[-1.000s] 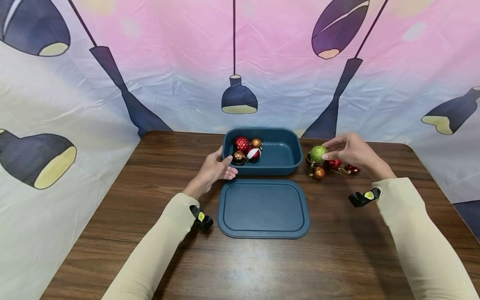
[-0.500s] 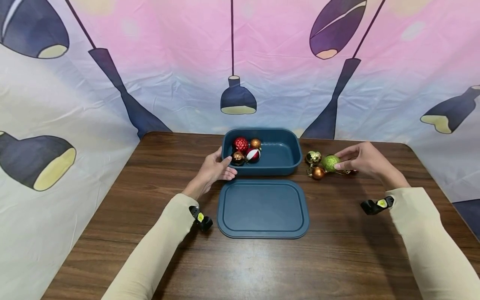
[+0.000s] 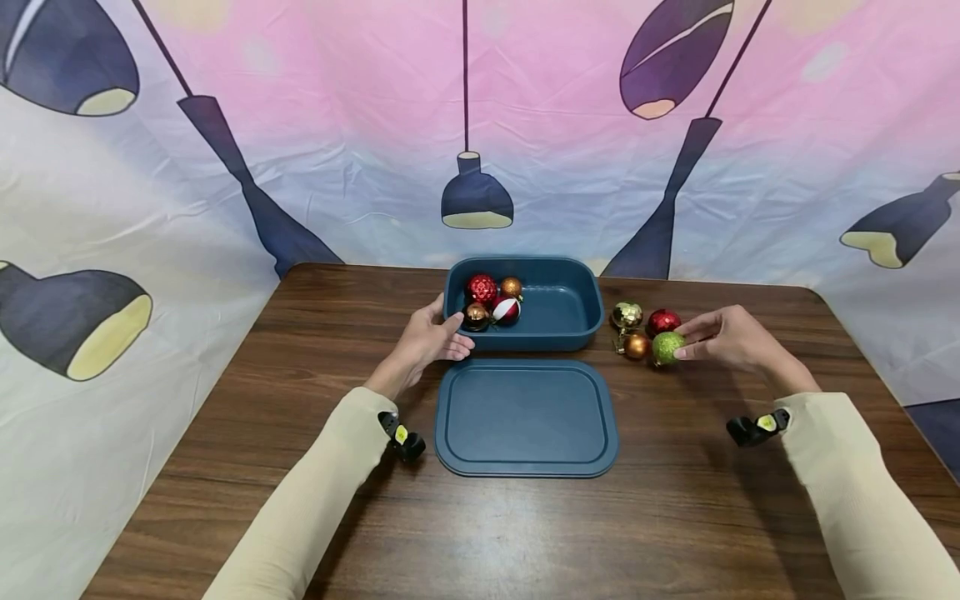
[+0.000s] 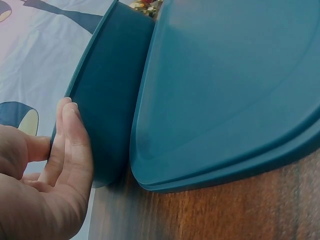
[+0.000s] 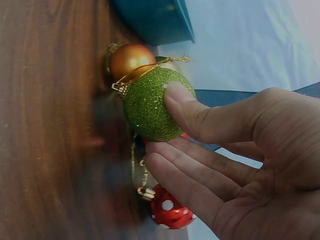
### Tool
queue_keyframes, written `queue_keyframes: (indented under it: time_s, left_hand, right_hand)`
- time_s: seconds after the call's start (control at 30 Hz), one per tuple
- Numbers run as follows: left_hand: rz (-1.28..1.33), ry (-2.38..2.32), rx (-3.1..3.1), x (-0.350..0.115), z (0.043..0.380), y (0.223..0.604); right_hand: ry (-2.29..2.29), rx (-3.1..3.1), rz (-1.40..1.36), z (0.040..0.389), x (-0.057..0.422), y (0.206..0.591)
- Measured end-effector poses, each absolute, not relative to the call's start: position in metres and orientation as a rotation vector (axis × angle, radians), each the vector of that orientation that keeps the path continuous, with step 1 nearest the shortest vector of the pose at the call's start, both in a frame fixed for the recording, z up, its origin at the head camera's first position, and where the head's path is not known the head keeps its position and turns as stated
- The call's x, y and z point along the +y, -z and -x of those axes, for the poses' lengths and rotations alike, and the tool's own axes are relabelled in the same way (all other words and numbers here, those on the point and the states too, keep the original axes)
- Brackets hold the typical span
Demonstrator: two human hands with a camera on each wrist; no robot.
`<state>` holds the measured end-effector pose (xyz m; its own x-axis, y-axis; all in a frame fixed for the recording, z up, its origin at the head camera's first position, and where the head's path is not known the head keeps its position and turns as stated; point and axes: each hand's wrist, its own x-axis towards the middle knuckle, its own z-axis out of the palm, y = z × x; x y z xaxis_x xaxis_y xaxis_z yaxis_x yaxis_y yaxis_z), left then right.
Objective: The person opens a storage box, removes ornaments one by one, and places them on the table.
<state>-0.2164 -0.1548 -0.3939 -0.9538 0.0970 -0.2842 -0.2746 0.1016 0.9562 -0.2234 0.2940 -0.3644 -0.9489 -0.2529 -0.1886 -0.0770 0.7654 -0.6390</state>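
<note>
My left hand [image 3: 426, 340] holds the left front corner of a dark blue box [image 3: 566, 340], thumb at the rim and fingers along the outer wall [image 4: 107, 100]. Inside its left part lie a red bauble [image 3: 482, 288], two copper-coloured baubles and a red-and-white bauble [image 3: 506, 310]. To the right of the box, my right hand [image 3: 731, 340] pinches a glittery green bauble [image 5: 155, 107] between thumb and fingers. Close by on the table are a gold bauble [image 3: 627, 315], an orange bauble [image 3: 636, 346] and a shiny red bauble [image 3: 663, 322].
A flat blue lid [image 3: 527, 417] lies on the wooden table [image 3: 300, 350] in front of the box. Below my right fingers, the right wrist view has a red ornament with white spots [image 5: 170, 209]. A printed cloth [image 3: 375, 200] hangs behind the table.
My right hand has moved right and toward me with the green bauble, which now sits in front of the shiny red bauble. My left hand has stayed at the box.
</note>
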Motion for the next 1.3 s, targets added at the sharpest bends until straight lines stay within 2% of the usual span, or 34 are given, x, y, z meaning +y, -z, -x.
queue_keyframes:
  time_s: [0.73,1.3]
  left_hand:
    - [0.167,-1.938,2.101,-0.155,0.216,0.393]
    - [0.168,-1.920,2.121,-0.155,0.214,0.392]
  right_hand:
    - [1.048,2.620,0.243,0.221,0.295,0.378]
    - [1.013,2.665,0.214,0.228,0.288,0.348]
